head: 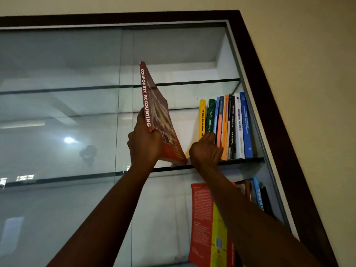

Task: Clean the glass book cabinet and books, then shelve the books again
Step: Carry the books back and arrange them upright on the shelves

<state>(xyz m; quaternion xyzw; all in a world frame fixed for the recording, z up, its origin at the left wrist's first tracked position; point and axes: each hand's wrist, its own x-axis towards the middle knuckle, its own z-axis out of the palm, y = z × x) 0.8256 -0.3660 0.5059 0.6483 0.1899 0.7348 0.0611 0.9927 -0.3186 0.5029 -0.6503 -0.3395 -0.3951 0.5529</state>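
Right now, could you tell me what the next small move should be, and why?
Probably tip the Corporate Accounting book upright and slide it right against the yellow book. The left hand holds it tilted, lower corner on the glass shelf, while the right hand braces the row of books.

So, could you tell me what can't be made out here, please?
Head view:
- Yellow book foot: behind the right hand.
- Right hand's grip: fingers partly hidden by knuckles.
- Red book cover text: blurred, steeply angled.
- Lower books: cut by bottom edge, crossed by forearm.
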